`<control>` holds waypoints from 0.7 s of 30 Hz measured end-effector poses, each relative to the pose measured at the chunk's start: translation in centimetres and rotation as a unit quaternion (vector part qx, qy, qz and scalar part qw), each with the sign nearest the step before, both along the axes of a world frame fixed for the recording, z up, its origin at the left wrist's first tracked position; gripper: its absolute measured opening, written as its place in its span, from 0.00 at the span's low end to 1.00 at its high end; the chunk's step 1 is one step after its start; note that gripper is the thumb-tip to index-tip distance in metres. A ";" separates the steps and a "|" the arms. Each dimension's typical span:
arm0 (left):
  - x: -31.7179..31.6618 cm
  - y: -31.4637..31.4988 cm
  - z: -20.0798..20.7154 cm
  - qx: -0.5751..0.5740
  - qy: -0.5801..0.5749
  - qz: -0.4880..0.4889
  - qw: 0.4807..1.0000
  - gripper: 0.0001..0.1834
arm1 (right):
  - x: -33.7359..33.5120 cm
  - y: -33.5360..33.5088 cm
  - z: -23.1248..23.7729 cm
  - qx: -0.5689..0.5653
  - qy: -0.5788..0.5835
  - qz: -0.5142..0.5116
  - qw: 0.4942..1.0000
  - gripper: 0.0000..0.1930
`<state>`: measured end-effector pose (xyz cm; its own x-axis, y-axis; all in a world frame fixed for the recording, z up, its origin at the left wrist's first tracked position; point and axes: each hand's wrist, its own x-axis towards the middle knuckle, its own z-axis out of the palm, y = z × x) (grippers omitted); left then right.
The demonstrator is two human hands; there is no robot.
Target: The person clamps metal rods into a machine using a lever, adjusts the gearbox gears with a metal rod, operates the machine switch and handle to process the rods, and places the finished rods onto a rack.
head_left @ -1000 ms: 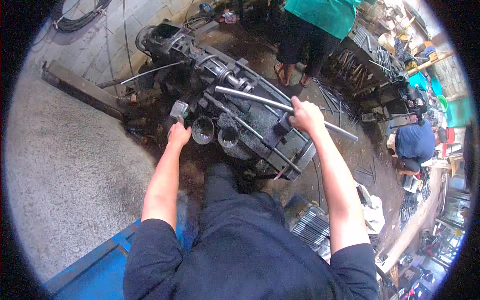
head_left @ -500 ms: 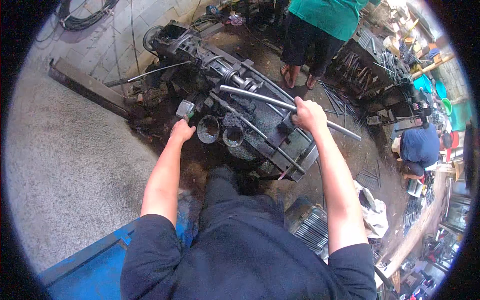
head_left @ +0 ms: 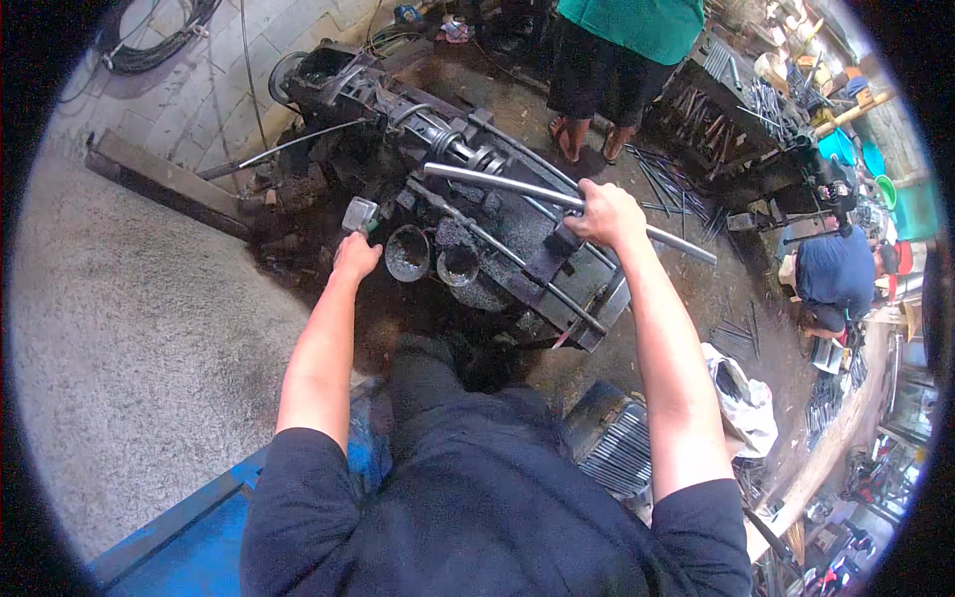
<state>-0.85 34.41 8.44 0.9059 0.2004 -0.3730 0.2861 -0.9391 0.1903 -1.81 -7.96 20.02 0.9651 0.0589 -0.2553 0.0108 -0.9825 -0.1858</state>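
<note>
My right hand [head_left: 609,216] is wrapped round a long bare metal rod [head_left: 502,182]. The rod slants over a dark, greasy machine [head_left: 512,234], its left end near the machine's round metal collars [head_left: 453,147]. Off the machine's near left side, my left hand [head_left: 356,257] has its fingers curled in, right beside a small grey metal box [head_left: 360,214] with a green part. What those fingers grip, if anything, is hidden. Two round cups [head_left: 408,254] sit to the right of my left hand, and dark chips cover the machine bed.
A person in a green top [head_left: 637,25] stands beyond the machine; another in a blue shirt [head_left: 836,269] crouches at right. Loose rods [head_left: 662,184] lie on the floor. A tray of rods [head_left: 617,453] and a white sack [head_left: 741,398] are near my right arm. A blue surface [head_left: 189,542] is lower left.
The view has shifted slightly. My right hand still grips the rod, which keeps nearly the same slant over the machine. My left hand remains by the grey box.
</note>
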 end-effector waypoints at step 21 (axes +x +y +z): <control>0.2 2.1 -0.8 -0.024 -0.046 0.002 0.999 0.18 | 0.0 0.8 -0.4 -0.019 -0.047 -0.013 0.999 0.21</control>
<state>-0.67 36.54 7.66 0.9363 0.1874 -0.2970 0.2681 -0.9276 0.2601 -1.76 -7.13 19.64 0.9861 0.0260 -0.1641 0.0016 -0.9891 -0.1470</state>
